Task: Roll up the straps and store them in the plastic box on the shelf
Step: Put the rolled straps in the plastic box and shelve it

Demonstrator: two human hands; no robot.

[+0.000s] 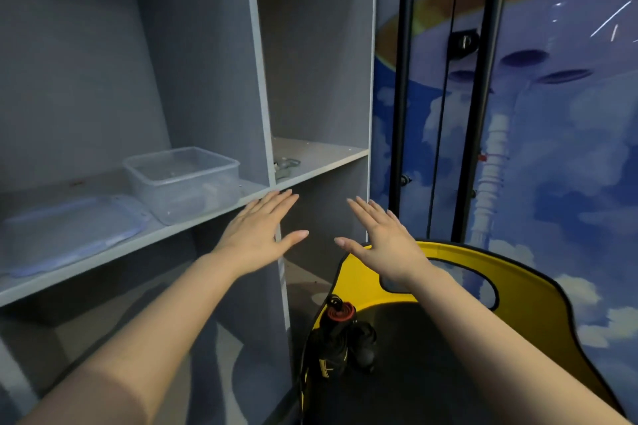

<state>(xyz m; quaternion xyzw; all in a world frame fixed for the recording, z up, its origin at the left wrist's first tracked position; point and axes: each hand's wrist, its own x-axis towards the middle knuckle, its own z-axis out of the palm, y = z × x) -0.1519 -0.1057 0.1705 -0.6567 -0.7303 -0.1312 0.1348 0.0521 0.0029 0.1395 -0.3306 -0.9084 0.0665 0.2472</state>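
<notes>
Plastic box [183, 183] lidless on shelf [103, 252]; left hand [257, 235], right hand [383, 238] — both outstretched flat, grasping nothing

Your clear plastic box [183, 181] sits open on the grey shelf [207, 217] — lid [69, 235] flat beside it — while the black-and-yellow straps [340, 345] lie bunched on the yellow chair [448, 266].

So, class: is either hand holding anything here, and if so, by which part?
Nothing is held. The left hand and the right hand are both spread open in the air.

Metal clip [286, 166] on right shelf; yellow chair [431, 272] below.
</notes>
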